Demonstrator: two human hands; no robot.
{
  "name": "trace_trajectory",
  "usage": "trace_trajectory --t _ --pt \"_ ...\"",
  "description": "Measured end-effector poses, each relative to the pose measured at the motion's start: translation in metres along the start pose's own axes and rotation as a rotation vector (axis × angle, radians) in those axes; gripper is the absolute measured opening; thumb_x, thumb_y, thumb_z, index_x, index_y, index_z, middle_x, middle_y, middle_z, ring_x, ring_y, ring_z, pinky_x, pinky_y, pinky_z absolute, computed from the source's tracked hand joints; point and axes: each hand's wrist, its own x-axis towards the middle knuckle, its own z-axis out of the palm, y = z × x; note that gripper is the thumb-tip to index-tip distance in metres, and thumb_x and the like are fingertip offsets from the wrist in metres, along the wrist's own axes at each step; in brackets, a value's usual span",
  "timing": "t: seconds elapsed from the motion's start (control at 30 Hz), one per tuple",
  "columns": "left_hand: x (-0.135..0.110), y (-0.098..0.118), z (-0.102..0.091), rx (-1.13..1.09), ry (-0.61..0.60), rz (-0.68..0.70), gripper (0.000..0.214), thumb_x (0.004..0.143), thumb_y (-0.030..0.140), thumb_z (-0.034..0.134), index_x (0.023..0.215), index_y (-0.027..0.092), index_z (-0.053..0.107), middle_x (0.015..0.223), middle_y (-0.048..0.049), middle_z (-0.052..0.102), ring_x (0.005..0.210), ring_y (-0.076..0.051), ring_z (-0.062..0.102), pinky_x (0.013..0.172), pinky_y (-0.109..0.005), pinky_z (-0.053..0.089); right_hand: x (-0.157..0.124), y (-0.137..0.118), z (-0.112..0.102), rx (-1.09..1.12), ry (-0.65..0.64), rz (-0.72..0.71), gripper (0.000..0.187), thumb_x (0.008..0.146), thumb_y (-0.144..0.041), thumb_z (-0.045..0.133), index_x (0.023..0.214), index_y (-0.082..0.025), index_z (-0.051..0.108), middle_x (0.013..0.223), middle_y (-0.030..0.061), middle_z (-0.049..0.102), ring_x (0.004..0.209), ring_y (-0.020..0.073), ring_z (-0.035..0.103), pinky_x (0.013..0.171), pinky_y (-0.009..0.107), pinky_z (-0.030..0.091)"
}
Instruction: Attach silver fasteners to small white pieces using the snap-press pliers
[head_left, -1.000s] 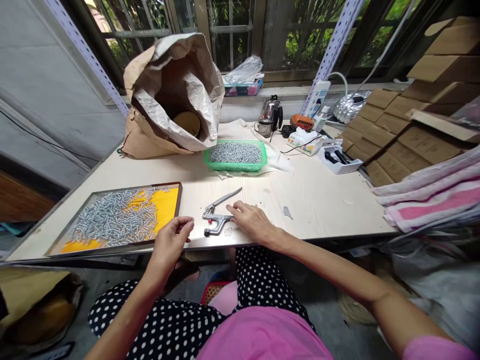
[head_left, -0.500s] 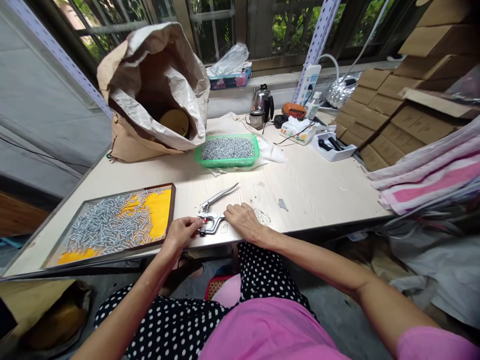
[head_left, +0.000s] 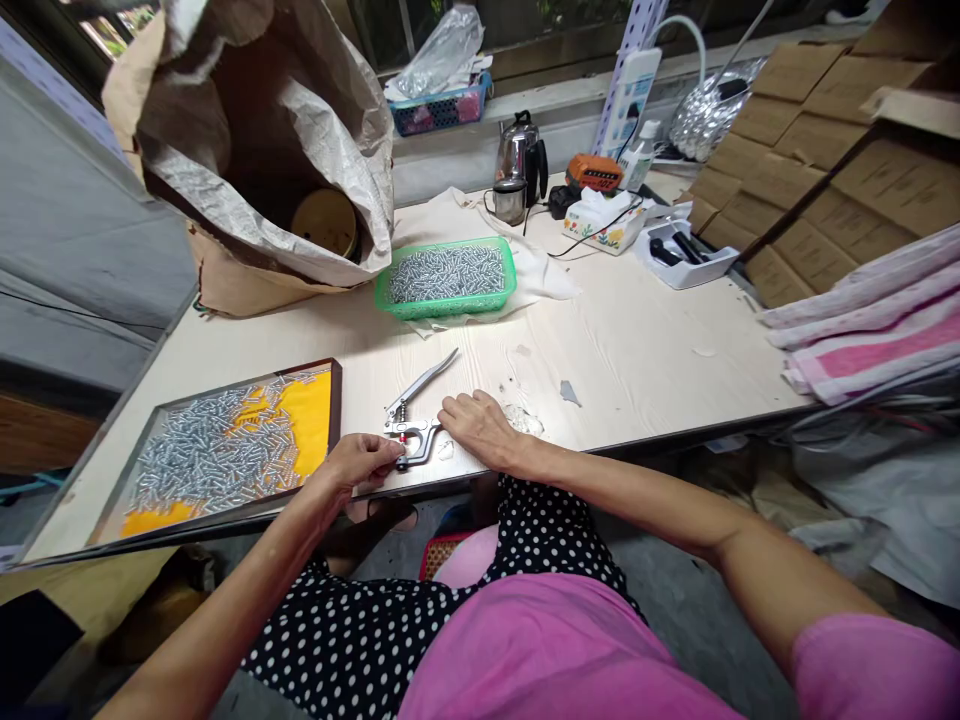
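Observation:
Silver snap-fastener pliers [head_left: 424, 440] with a spring and a red piece at the jaw lie near the table's front edge, their upper handle raised at an angle. My right hand [head_left: 476, 428] is closed around the handle end on their right side. At the jaw, my left hand [head_left: 365, 460] pinches with thumb and fingertips; whatever is between them is too small to make out. Left of this hand stands a shallow dark-rimmed tray [head_left: 337, 405] with a yellow bottom, bearing many small silver metal pins [head_left: 202, 455].
Behind the pliers is a green basket [head_left: 450, 305] of similar metal pins. A large paper sack [head_left: 247, 270] stands back left. Further back are a kettle [head_left: 517, 155], a metal cup [head_left: 510, 203], a tissue box [head_left: 596, 230] and a white tray [head_left: 694, 272]. Cartons [head_left: 817, 170] are stacked at right.
The camera view has tilted down and shifted slightly. Both hands stay at the pliers, with the left fingertips still at the jaw and the right hand still on the handle.

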Motion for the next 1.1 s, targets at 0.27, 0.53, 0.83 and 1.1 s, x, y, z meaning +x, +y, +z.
trace_trajectory --t 0.27,0.53,0.83,1.1 --pt "0.005 0.005 -0.003 0.084 -0.096 -0.051 0.051 0.044 0.061 0.085 0.051 0.018 0.058 0.046 0.0027 0.047 0.047 -0.009 0.036 0.048 -0.024 0.026 0.006 0.008 -0.011 0.089 -0.080 -0.006 0.022 0.104 -0.020 0.046 0.108 -0.013 0.066 0.115 0.0123 0.064 0.105 0.0234 0.058 0.085 0.036 0.044" --pt "0.003 0.010 -0.003 0.053 -0.116 -0.108 0.054 0.039 0.060 0.088 0.052 0.019 0.056 0.046 0.0040 0.047 0.047 -0.009 0.035 0.048 -0.024 0.023 0.036 0.057 -0.028 0.129 -0.194 -0.061 0.102 0.075 -0.059 0.080 0.153 -0.009 0.036 0.161 0.0253 0.029 0.150 0.0444 0.017 0.116 0.066 0.023" --pt "0.003 0.012 -0.001 0.019 -0.076 -0.156 0.049 0.042 0.053 0.089 0.052 0.019 0.056 0.046 0.0054 0.046 0.048 -0.009 0.036 0.050 -0.025 0.026 0.059 0.069 -0.032 0.122 -0.333 -0.119 0.107 0.069 -0.061 0.081 0.152 -0.010 0.038 0.150 0.0225 0.042 0.142 0.0410 0.030 0.117 0.062 0.022" --pt "0.003 0.010 0.003 0.001 -0.060 -0.149 0.050 0.044 0.054 0.088 0.050 0.018 0.054 0.045 0.0057 0.044 0.045 -0.007 0.034 0.048 -0.024 0.024 0.060 0.063 -0.039 0.082 -0.337 -0.116 0.077 0.073 -0.058 0.079 0.130 -0.009 0.059 0.133 0.0194 0.054 0.121 0.0362 0.046 0.103 0.054 0.039"
